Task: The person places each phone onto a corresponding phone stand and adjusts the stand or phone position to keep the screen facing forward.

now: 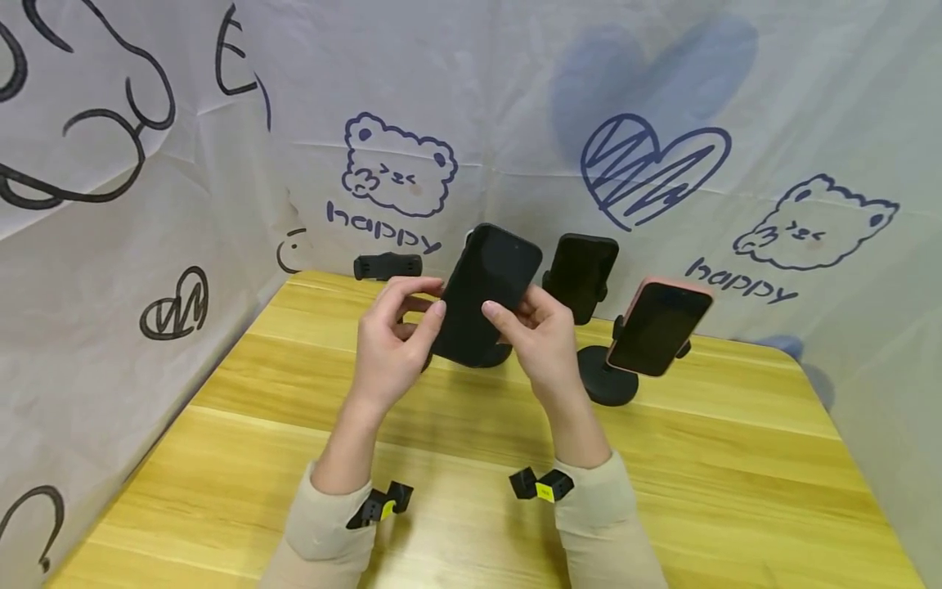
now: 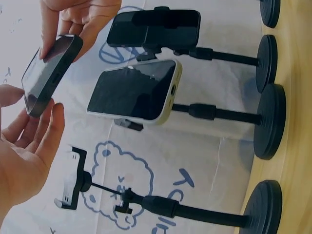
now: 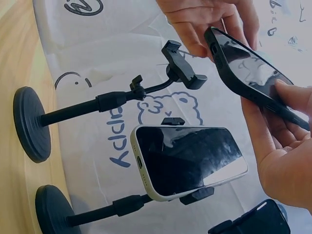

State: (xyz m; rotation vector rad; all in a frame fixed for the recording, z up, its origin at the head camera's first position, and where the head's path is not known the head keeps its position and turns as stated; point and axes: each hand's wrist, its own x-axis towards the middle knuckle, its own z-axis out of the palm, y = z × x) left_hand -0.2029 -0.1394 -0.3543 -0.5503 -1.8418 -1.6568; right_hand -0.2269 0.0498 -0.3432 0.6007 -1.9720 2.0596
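Note:
A black smartphone [image 1: 489,282] is held tilted above the table, its dark screen facing up toward the head camera. My right hand [image 1: 543,339] grips its right edge, thumb on the screen and fingers behind. At the opposite edge, my left hand [image 1: 393,339] holds the phone between thumb and fingers. In the left wrist view, the left fingers [image 2: 48,131] lie along the phone's lower end. Closest to the left hand is a black phone stand with its clamp [image 1: 388,266] bare. A white-cased phone [image 3: 190,158] sits in another stand, mostly hidden behind the held phone in the head view.
Farther right, two more stands carry a black phone [image 1: 581,274] and a pink-cased phone [image 1: 658,327]. Their round black bases, such as this base [image 1: 607,376], rest on the wooden table [image 1: 456,458]. A white cloth [image 1: 508,98] with drawings hangs behind.

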